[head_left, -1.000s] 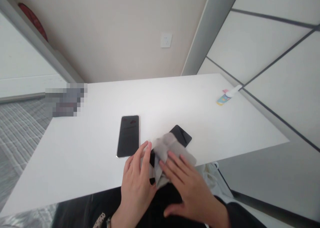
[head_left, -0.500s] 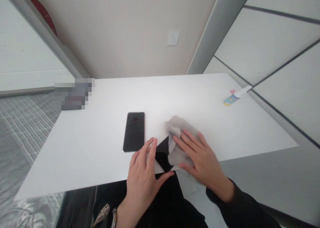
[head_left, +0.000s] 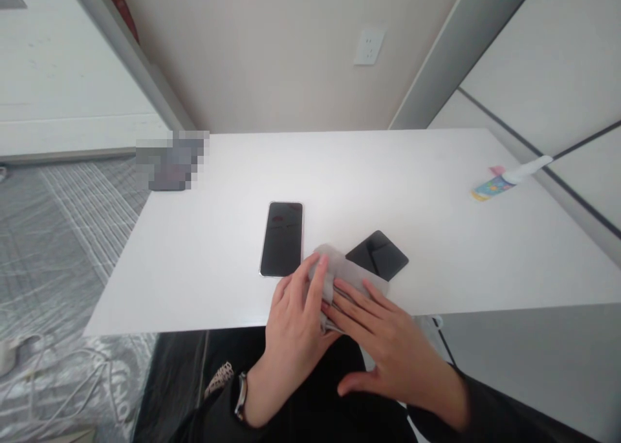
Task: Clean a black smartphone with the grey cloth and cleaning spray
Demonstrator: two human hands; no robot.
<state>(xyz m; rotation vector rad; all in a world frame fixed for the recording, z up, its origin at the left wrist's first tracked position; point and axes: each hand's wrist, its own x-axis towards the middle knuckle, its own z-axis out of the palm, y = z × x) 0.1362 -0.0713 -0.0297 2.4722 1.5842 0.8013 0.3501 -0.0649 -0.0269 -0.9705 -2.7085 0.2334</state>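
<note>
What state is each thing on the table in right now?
Angled phone: flat, screen dark, near end under the cloth.
Grey cloth: crumpled, pressed onto that phone.
Left hand: fingers on the cloth's left edge.
Right hand: flat, fingers pressing the cloth.
Second phone: flat, screen dark, untouched.
Small bottle: lying on its side at the table's right edge.
White table: bearing all of these.

Table: white table [head_left: 204, 262] is filling mid-frame.
Lying on it: two phones [head_left: 282, 238] [head_left: 377, 255], grey cloth [head_left: 347, 272], small tube [head_left: 504, 180] far right.
</note>
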